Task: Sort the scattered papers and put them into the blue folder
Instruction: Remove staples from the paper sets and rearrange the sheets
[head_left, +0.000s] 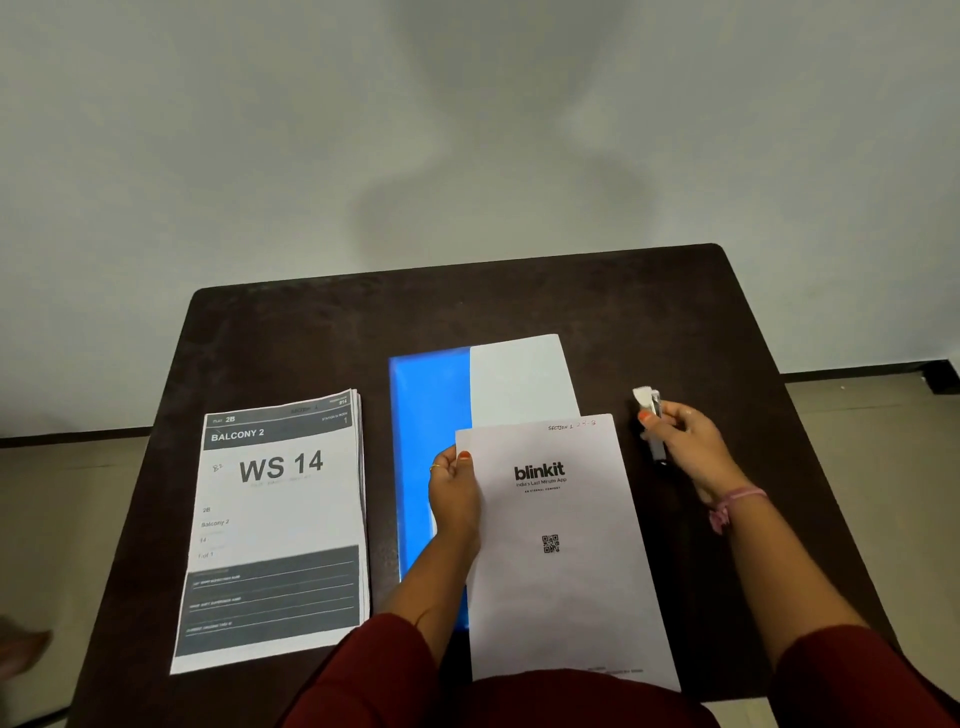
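Observation:
A blue folder (423, 447) lies in the middle of the dark table (311, 338). A blank white sheet (519, 379) rests on its far right part. My left hand (454, 499) pinches the left edge of a white "blinkit" sheet (561, 561), which covers the folder's near right side. My right hand (685, 441) hovers to the right of that sheet and grips a small stapler-like tool (653, 415) with a silver tip. A stack of papers (275, 525), topped by a "WS 14" page, sits to the left of the folder.
The table stands against a plain white wall. Its right part beyond my right hand is bare dark wood. Tiled floor shows on both sides, with a dark object (943, 374) on the floor at far right.

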